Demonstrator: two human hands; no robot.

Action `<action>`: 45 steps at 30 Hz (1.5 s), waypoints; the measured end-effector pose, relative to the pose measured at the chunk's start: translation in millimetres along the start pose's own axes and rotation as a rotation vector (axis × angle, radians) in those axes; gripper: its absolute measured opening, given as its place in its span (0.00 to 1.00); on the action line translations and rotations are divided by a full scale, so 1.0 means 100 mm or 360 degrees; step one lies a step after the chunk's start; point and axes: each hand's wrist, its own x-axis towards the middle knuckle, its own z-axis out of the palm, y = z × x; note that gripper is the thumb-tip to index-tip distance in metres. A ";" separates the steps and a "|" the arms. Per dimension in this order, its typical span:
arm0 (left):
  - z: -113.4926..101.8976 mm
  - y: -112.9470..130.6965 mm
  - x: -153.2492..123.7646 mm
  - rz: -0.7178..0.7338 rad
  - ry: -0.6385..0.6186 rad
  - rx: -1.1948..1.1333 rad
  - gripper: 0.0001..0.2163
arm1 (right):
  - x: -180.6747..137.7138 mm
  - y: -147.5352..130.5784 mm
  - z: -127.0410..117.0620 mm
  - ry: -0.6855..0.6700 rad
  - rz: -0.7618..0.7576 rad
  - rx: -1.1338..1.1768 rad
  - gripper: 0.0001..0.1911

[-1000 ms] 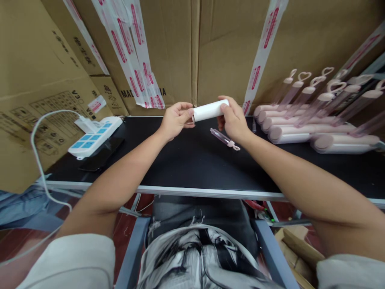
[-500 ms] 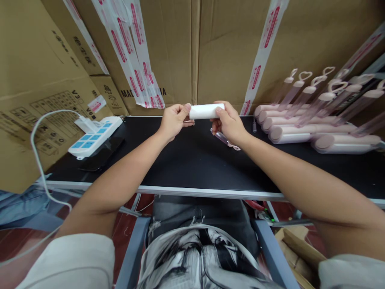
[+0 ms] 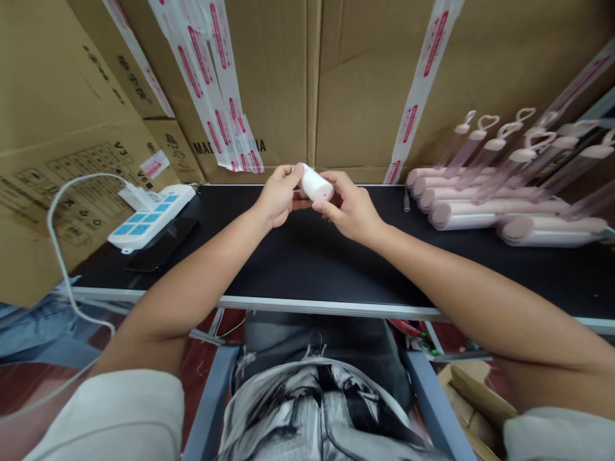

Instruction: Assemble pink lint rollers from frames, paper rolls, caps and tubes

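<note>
Above the back of the black table, my left hand [image 3: 279, 197] grips a short white cylinder [image 3: 314, 184], thumb on top and fingers beneath. The cylinder is tilted, its pale pink round end facing down and toward me. My right hand [image 3: 353, 206] is curled round that end, with the thumb at its lower edge and the fingers behind. Whether every right fingertip touches it is hard to see. The clear tube with a heart-shaped loop, seen earlier below my right hand, is out of sight.
On the right lie several pink-and-white cylinders [image 3: 494, 211] with clear heart-topped tubes [image 3: 494, 160]. A small clear piece [image 3: 406, 203] lies beside them. At left are a power strip [image 3: 148, 221] with a white cable and a dark phone [image 3: 161, 250]. Cardboard [image 3: 360, 83] walls the back.
The white cylinder has turned from lying level to tilted, its pink end now facing me. My right hand has shifted left and regripped near that end. The tube beneath it no longer shows.
</note>
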 end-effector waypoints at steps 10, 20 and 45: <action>-0.06 0.13 -0.09 -0.0137 -0.0233 0.0166 0.24 | 0.08 0.06 -0.08 -0.0279 -0.0292 -0.0536 0.45; -0.53 0.15 0.33 0.0222 0.0185 0.0269 0.24 | 0.91 0.59 0.09 -0.0713 -0.0146 -0.0869 0.23; -0.04 0.18 -0.08 0.0423 0.0149 0.0156 0.22 | -0.01 -0.04 -0.05 0.0317 -0.0394 -0.0336 0.10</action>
